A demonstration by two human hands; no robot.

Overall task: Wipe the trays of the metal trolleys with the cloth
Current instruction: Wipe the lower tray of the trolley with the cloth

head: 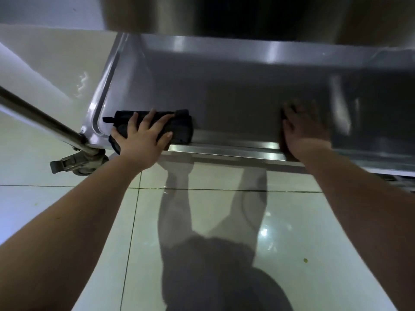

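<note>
in the near left corner of the trolley's lower tray (235,90), a folded dark cloth (182,129) lies flat on the steel, just inside the near rim (224,149). the left hand (143,138) presses down on it with fingers spread and straight, not curled round it. well apart to the right, the right hand (303,131) rests palm down over the same rim, fingers splayed on the tray floor and grasping nothing; it is somewhat blurred. the underside of an upper tray (224,14) hangs above. at the left, a slanting steel tube leg (45,122) meets a caster (83,162) with a brake tab. below lies a glossy tiled floor (67,221), showing the person's dark reflection.
</note>
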